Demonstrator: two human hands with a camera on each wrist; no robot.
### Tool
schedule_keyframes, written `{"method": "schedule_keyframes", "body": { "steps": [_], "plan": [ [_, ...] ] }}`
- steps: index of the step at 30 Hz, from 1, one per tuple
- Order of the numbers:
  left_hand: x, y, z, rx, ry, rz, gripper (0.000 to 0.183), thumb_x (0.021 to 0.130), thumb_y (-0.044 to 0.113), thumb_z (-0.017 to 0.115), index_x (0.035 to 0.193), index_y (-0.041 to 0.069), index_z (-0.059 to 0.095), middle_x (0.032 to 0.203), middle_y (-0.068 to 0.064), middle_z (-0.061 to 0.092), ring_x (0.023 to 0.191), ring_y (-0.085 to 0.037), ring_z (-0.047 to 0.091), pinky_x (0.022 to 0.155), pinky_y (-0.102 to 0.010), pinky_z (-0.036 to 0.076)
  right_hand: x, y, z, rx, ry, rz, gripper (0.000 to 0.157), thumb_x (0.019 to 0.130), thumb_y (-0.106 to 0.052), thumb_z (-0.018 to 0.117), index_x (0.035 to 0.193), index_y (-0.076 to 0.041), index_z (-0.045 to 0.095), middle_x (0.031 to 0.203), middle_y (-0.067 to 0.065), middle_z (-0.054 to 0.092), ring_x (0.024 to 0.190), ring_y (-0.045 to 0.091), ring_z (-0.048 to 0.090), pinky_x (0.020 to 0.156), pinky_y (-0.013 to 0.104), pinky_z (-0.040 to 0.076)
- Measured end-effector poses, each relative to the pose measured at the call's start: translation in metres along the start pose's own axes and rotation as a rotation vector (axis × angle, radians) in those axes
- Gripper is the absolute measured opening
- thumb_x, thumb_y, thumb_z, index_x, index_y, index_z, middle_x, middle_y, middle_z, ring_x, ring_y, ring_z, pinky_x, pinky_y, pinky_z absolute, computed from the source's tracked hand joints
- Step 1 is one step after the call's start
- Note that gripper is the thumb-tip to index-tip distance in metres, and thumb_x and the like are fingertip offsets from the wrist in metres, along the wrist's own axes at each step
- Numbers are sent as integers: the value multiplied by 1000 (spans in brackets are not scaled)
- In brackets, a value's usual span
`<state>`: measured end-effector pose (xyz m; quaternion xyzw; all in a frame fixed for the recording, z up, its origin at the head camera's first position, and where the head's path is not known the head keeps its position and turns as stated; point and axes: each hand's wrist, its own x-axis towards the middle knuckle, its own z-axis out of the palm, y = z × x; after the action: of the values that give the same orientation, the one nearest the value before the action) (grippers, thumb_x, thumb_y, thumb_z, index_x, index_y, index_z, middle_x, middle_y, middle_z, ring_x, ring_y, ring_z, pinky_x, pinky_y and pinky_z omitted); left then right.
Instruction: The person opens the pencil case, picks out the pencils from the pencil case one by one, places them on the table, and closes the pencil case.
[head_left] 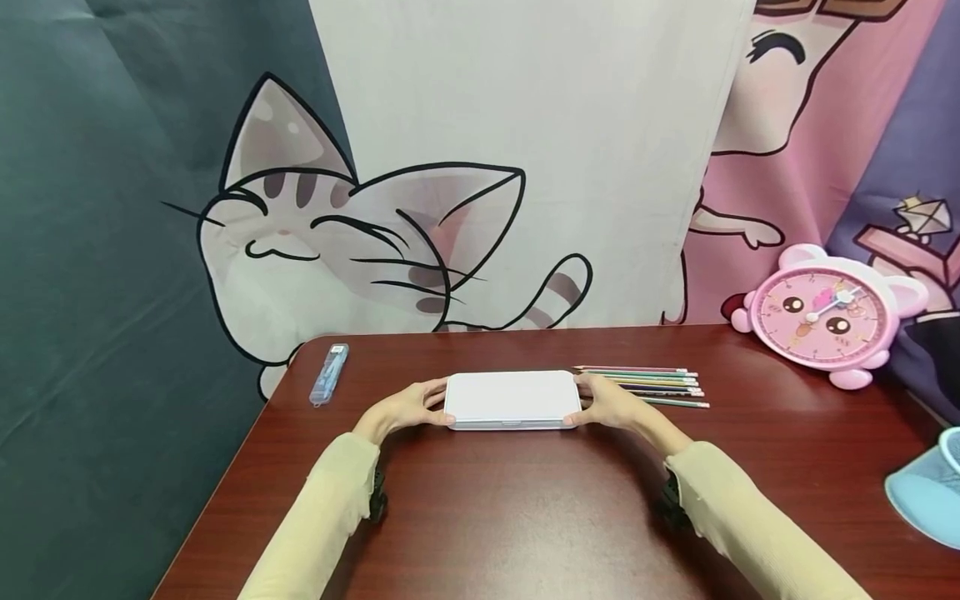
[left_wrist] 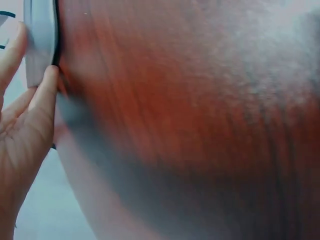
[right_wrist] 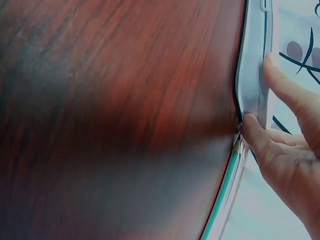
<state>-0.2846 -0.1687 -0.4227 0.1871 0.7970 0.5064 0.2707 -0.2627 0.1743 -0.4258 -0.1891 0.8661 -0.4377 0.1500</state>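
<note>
A closed white pencil case lies flat on the table, its clasp facing the person. My left hand grips its left end, thumb at the front corner and fingers along the side and back. At the opposite end my right hand holds it the same way. In the left wrist view the thumb presses the case's corner. The right wrist view has the thumb on the other corner of the case, close to the tip of a green pencil. Several colored pencils lie beside and partly behind the right hand.
A slim light-blue transparent box lies at the table's back left. A pink clock with a bear-like face stands at the back right. A light-blue container is at the right edge. Cartoon-printed curtains hang behind the brown table.
</note>
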Motion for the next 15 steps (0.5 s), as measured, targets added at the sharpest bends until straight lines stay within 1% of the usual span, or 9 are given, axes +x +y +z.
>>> {"method": "schedule_keyframes", "body": {
  "steps": [3, 6, 8, 10, 13, 15],
  "plan": [
    [3, 4, 1, 35, -1, 2, 82, 78, 3, 70, 143, -4, 20, 149, -21, 22, 137, -33, 23, 108, -43, 27, -1, 1, 0, -41, 27, 0, 80, 74, -13, 75, 130, 20, 29, 133, 38, 37, 124, 45, 40, 94, 44, 43],
    [6, 6, 1, 32, 10, -22, 84, 78, 3, 70, 144, -2, 18, 151, -19, 20, 138, -31, 22, 109, -42, 27, -1, 2, 0, -67, 50, -2, 79, 75, -13, 75, 130, 19, 30, 133, 37, 38, 124, 44, 40, 95, 45, 42],
    [10, 7, 1, 32, 15, -24, 85, 79, 4, 70, 145, 0, 16, 151, -17, 19, 139, -29, 20, 109, -42, 26, 1, 3, -2, -66, 59, -23, 77, 75, -11, 74, 131, 20, 30, 132, 36, 39, 123, 44, 41, 96, 46, 41],
    [13, 10, 2, 48, 29, -35, 89, 78, 6, 71, 145, -1, 13, 152, -17, 17, 139, -29, 20, 109, -42, 26, 0, 5, -4, -72, 72, -41, 80, 76, -12, 74, 132, 19, 28, 134, 36, 37, 123, 45, 41, 97, 48, 40],
    [15, 16, 1, 111, 54, -55, 94, 79, 14, 71, 145, -2, 7, 152, -19, 14, 139, -30, 20, 110, -42, 26, -5, 8, -15, -120, 139, -62, 82, 77, -18, 73, 135, 17, 26, 135, 35, 37, 123, 45, 41, 99, 50, 37],
    [12, 21, -2, 179, 96, -74, 93, 82, 22, 68, 145, -3, 5, 152, -21, 13, 139, -32, 21, 110, -43, 25, -13, 12, -29, -196, 216, -50, 84, 80, -28, 70, 137, 13, 25, 138, 33, 34, 126, 45, 38, 101, 52, 33]
  ]
}}
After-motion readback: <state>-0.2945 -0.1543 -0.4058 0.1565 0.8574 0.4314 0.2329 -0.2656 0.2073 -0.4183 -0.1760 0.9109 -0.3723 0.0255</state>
